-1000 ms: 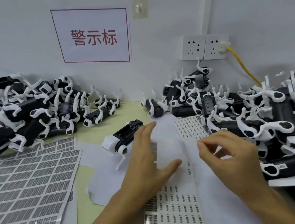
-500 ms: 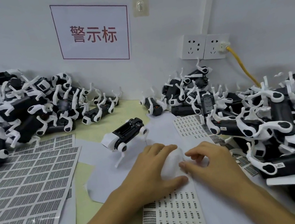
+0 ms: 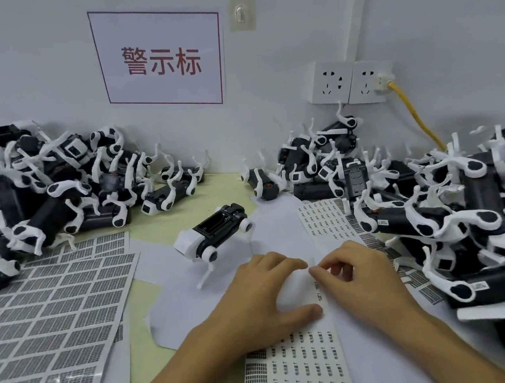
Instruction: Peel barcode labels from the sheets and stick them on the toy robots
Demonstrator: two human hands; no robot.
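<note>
The barcode label sheet point(image 3: 300, 374) is lying flat on the table point(image 3: 224, 192), its long axis running from the near edge away toward the wall, and it is taken here as the landmark. Its far end is being covered by both hands; the printed rows are showing only on the near part.

The sheet is being pressed down by the left hand point(image 3: 263, 303) from the left side, with the fingers laid almost straight across the far end and the thumb lying along the top of the printed rows. The right hand point(image 3: 355, 277) is being held over the sheet's right edge, with its fingertips point(image 3: 316, 270) curled toward the edge and drawn together as if pinching. Whether a label is actually being held cannot be told; the contact is too small to resolve.

The coming move is judged to turn on one relation: the labels being worked lie directly beneath the right fingertips, at the sheet's right edge, so the right hand is the nearer one for peeling.

Beyond the far end of the sheet, slightly left, a single toy robot point(image 3: 215, 234) is standing apart from the hands. A second small sheet point(image 3: 326, 222) is lying to the far right of the landmark. Piles of toy robots are lying left point(image 3: 40, 206) and right point(image 3: 468, 208) of it.
</note>
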